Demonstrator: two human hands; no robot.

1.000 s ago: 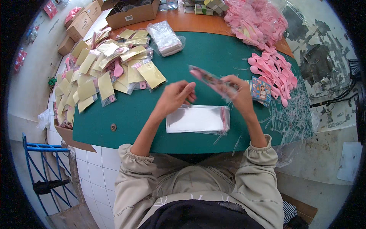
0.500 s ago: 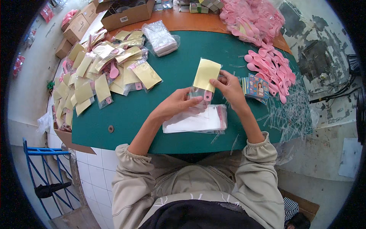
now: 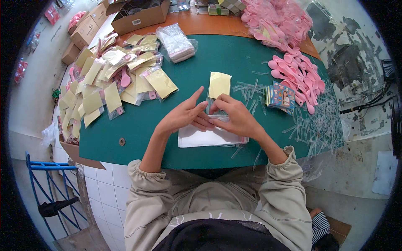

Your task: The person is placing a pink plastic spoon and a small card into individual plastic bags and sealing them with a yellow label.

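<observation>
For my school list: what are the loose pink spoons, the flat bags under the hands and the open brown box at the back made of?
Pink spoons: probably plastic, smooth and softly shiny, one even pink.
Flat bags: likely thin plastic film, glossy, since the edges look see-through.
Brown box: looks like cardboard, matte, with flat sides.

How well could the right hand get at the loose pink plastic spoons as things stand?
Probably yes: the right hand seems able to pass over the low stack of colourful printed cards lying between it and the spoons.
</observation>
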